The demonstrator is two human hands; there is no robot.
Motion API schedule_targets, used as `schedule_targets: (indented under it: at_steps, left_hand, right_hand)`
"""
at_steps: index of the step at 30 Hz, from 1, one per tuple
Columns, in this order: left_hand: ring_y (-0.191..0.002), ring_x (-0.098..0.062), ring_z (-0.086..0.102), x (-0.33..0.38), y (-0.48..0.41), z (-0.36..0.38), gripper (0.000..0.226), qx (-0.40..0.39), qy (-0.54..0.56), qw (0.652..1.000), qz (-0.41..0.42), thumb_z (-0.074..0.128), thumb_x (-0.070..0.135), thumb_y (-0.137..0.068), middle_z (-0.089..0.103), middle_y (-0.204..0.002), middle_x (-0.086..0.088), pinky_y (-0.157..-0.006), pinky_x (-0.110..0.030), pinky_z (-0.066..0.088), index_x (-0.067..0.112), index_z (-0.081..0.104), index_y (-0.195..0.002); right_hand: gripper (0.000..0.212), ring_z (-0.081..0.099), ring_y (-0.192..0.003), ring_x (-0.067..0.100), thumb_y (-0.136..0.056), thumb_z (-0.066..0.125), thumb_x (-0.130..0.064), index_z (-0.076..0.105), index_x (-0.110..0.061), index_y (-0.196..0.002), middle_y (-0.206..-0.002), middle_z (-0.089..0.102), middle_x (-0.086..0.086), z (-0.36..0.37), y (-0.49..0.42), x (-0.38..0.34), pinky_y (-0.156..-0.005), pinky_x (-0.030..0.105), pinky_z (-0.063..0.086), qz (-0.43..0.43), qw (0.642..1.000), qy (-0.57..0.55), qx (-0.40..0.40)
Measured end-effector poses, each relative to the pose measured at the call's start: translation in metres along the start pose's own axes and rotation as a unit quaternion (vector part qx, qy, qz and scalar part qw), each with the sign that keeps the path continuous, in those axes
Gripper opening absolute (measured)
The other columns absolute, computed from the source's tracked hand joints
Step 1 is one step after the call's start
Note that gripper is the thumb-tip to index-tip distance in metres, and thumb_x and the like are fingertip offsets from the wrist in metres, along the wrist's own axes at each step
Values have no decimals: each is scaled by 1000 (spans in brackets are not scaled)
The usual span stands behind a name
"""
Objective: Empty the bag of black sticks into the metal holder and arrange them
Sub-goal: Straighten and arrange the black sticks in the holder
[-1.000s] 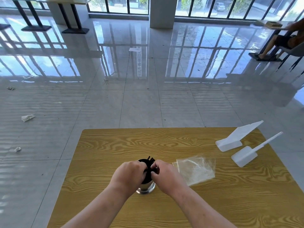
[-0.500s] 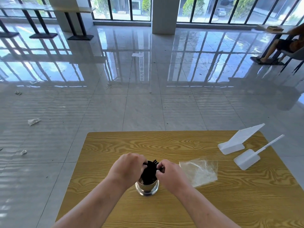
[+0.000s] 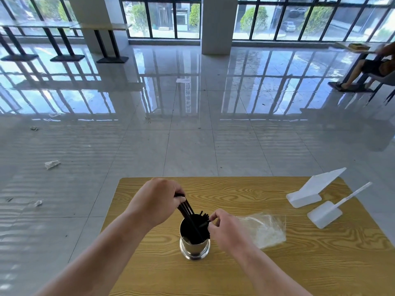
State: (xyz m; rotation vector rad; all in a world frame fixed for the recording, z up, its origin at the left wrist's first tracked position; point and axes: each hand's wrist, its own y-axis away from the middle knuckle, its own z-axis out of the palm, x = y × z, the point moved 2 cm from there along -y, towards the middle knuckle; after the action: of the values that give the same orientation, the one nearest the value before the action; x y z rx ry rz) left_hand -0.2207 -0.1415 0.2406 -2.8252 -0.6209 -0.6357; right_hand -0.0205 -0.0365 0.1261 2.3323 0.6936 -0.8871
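Black sticks (image 3: 193,228) in metal holder (image 3: 194,249) on tabletop (image 3: 235,193), left hand (image 3: 157,201) grip clamped round several, right hand (image 3: 226,229) grip pinching one tip

Daylight floods through a wall of tall, dark-framed windows (image 3: 277,18) onto a glossy grey tiled floor (image 3: 192,150), which mirrors the frames and the bright sky. Two white square pillars (image 3: 218,24) stand before the glass; trees (image 3: 253,19) and a parked car (image 3: 290,26) show outside. Long tables (image 3: 64,25) on black legs line the far left, and a person (image 3: 372,67) sits at another table at far right. Scraps of litter (image 3: 52,164) lie on the tiles, left of a wood-grain table (image 3: 245,189) in the foreground.
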Motion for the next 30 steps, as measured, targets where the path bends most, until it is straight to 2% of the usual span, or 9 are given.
schedule_targets:
  at_steps: [4,8,11,14,16,20,23,26,30]
  left_hand:
    - [-72,-3,64,2,1,0,8,-5,-9,1000,0,75,33,-89,71,-76,18,-64,-17,45,31,81,-96]
    - [-77,-6,67,3,2,6,9,-15,-12,1000,-5,75,32,-90,76,-83,15,-72,-28,55,30,81,-96]
    - [-77,-6,67,3,1,9,9,-12,-14,1000,-7,75,32,-90,76,-83,15,-71,-27,53,30,81,-96]
    - [-74,-4,66,4,1,11,9,-12,-14,1000,-6,75,31,-90,75,-81,16,-68,-24,50,30,81,-96]
    - [-74,-5,66,6,1,10,9,-14,-14,1000,-4,75,31,-90,75,-81,16,-67,-22,49,30,81,-96]
    - [-65,-1,63,6,-1,2,6,-3,-12,1000,-4,75,33,-90,68,-68,19,-57,-13,38,32,80,-92]
    - [-57,4,58,5,-2,-8,3,25,-6,1000,-8,78,33,-87,62,-58,21,-49,-9,30,34,80,-89]
    - [-63,11,61,3,-5,-18,2,53,8,998,-14,80,33,-85,62,-58,23,-45,-8,31,35,80,-87]
    - [-65,10,62,-10,-9,-25,5,102,16,994,-45,81,37,-83,66,-60,25,-49,-7,33,38,79,-88]
  right_hand:
    - [8,55,-54,2,-100,64,-31,64,-36,-106,-77,70,-8,-1,3,-2,-51,20,47,-15,1000,3,-8]
    - [24,52,-55,-1,-94,66,-24,64,-40,-113,-77,64,-7,-3,5,-8,-53,20,46,-35,999,-13,-36]
    - [29,55,-61,-3,-88,67,-31,63,-44,-113,-87,67,-3,-3,9,-12,-56,18,47,-55,996,-37,-64]
    - [18,58,-64,-1,-89,68,-36,67,-43,-105,-82,69,-9,-2,12,-15,-59,21,50,-70,994,-53,-63]
    - [8,56,-59,3,-97,65,-31,71,-37,-98,-77,71,-7,-1,12,-15,-55,24,47,-84,995,-39,-49]
    - [20,52,-48,2,-104,59,-21,73,-29,-93,-69,68,-5,-1,9,-11,-46,20,39,-80,996,12,-23]
    - [17,52,-49,2,-104,59,-21,73,-27,-96,-74,71,-1,1,6,-8,-47,20,39,-57,998,9,-31]
    - [17,50,-50,2,-103,59,-22,74,-28,-96,-79,76,2,5,2,-3,-49,19,39,-36,998,-19,-40]
    - [12,52,-49,-1,-101,62,-27,71,-32,-107,-70,68,-7,6,-4,4,-50,18,43,-20,998,-55,-25]
